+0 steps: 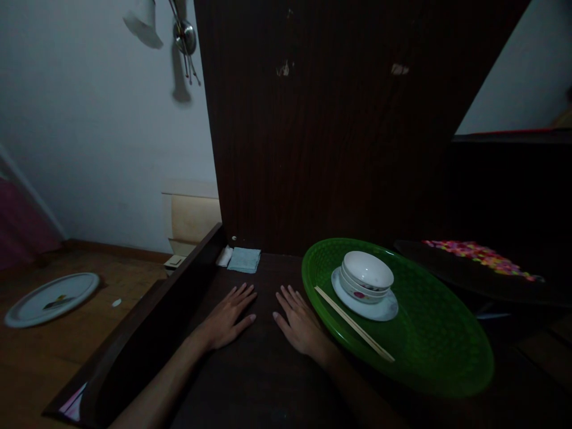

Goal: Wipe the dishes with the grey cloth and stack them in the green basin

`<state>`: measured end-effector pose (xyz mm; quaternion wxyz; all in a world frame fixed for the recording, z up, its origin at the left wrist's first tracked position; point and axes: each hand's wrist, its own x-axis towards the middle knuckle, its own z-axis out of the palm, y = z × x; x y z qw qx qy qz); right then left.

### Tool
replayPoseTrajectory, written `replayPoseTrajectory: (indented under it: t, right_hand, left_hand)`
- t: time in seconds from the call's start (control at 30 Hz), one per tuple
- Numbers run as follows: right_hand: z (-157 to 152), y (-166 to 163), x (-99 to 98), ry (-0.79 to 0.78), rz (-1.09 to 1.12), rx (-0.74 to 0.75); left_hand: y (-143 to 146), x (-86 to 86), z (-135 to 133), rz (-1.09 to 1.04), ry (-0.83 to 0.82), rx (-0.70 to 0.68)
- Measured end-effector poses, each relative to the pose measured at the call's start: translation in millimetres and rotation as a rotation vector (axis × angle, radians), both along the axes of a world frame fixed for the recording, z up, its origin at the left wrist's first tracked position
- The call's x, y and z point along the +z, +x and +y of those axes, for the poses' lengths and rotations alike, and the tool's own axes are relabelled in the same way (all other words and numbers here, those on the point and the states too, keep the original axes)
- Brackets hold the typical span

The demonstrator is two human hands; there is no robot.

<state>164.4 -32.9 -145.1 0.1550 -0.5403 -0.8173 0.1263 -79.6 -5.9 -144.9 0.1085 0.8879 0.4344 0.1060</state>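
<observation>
My left hand (229, 317) lies palm down on the dark wooden surface (250, 381), fingers stretched out, holding nothing. Beside it, my right hand (300, 322) also rests flat with its fingers apart, close to the rim of a green oval tray (440, 333). On the tray, a few stacked white bowls (369, 271) sit on a white plate (388, 308). A pair of chopsticks (355, 323) lies slantwise on the tray, in front of the plate. Beyond my left hand is a folded light-blue cloth (244, 260), with a small white piece (224, 256) against its left side.
A tall dark wooden panel (330, 131) rises behind the surface, and a low dark side board (165, 316) borders it on the left. Colourful small pieces (482, 256) lie on a dark surface at right. A white round lid-like object (53, 300) is on the floor.
</observation>
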Motion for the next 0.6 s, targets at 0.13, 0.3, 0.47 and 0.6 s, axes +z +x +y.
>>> replayPoseTrajectory:
  t: [0.13,0.3,0.47,0.6]
  right_hand:
    - [-1.2,-0.8,1.5,0.0,-0.003,-0.008]
    - [-0.6,-0.4,-2.3,0.043,-0.001,0.002]
    - [-0.3,0.0,-3.9,0.057,0.005,0.001]
    - [-1.1,-0.4,-1.4,0.05,0.003,0.003]
  left_hand:
    - [-0.9,-2.3,0.2,-0.008,0.031,-0.017]
    - [-1.2,-2.4,0.8,-0.012,0.015,-0.003]
    - [-1.1,-3.7,2.7,-0.003,0.012,-0.005]
    - [-0.7,-3.6,3.5,0.003,-0.003,0.005]
